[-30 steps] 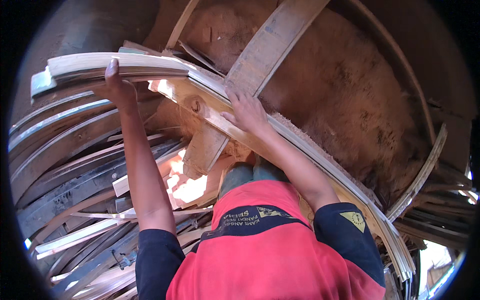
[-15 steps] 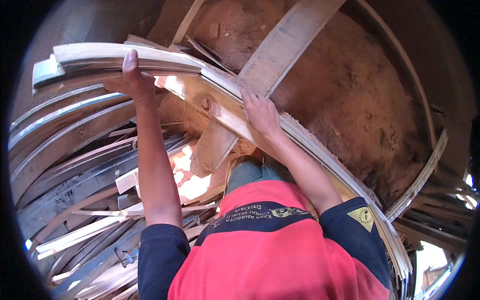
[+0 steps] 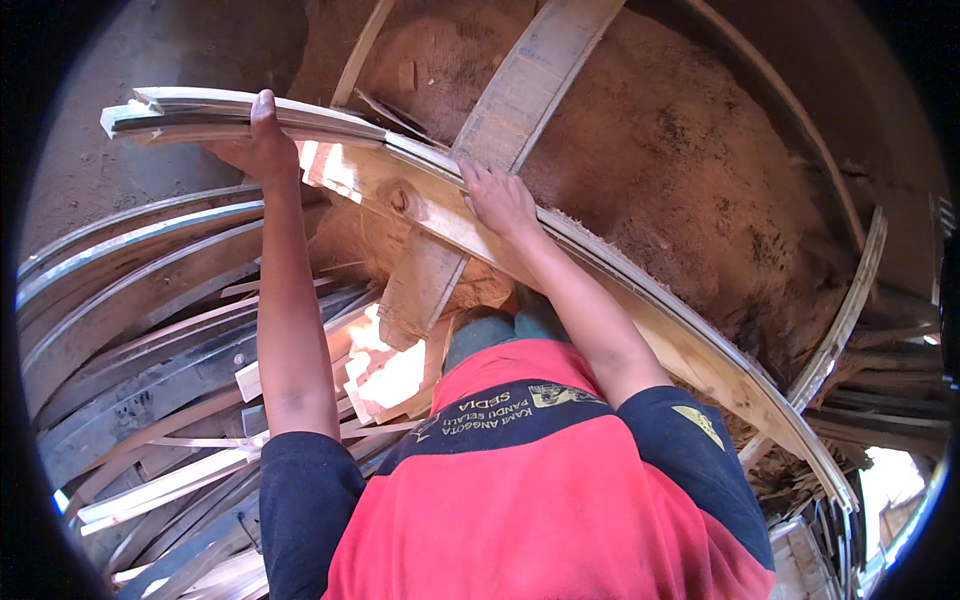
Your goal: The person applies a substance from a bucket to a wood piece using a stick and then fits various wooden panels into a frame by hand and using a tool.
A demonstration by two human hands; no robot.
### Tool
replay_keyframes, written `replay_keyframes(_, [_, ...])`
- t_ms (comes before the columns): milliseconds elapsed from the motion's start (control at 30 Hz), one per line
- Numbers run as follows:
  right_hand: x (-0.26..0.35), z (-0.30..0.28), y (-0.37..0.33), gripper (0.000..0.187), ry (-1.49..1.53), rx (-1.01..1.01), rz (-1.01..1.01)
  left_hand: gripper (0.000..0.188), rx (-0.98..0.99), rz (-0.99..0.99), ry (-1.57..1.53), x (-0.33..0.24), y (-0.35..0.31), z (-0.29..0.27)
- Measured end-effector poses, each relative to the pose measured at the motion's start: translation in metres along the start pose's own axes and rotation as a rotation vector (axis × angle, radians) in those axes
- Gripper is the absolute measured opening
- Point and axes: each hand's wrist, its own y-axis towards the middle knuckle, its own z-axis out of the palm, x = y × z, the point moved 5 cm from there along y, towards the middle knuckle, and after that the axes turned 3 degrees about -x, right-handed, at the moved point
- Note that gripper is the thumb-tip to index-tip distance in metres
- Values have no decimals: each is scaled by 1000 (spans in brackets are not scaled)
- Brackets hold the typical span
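My left hand (image 3: pixel 262 150) is closed around the far left end of a bundle of long, thin wooden strips (image 3: pixel 190 108), thumb on top. The strips run down to the right in front of me. My right hand (image 3: pixel 500 203) is bent over the same strips near their middle, its fingertips over the far edge. Under the strips lies a long, pale wooden plank (image 3: pixel 560 280) with a dark knot near its left part. The plank rests across a wide crosswise board (image 3: pixel 535 85), whose near end (image 3: pixel 420 285) sticks out on my side.
Many narrow boards (image 3: pixel 150 335) lie stacked at the left. Reddish-brown sawdust (image 3: pixel 660 150) covers the ground beyond the plank. A slender strip (image 3: pixel 780 90) stretches along the far right, and another board (image 3: pixel 840 310) leans at the right over scrap wood.
The left end of the strip bundle has shifted to the right and tilted, with my left hand still on it. In the picture, my right hand sits slightly farther left and lower.
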Motion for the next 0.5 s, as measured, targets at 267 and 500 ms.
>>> replay_keyframes(267, [0, 4, 1, 57, -32, 34, 26, 91, 53, -162, -104, -47, -3, -6])
replay_keyframes(500, [6, -9, -2, 47, 0, 0, 23, 104, 139, -145, 29, -61, 2, -12])
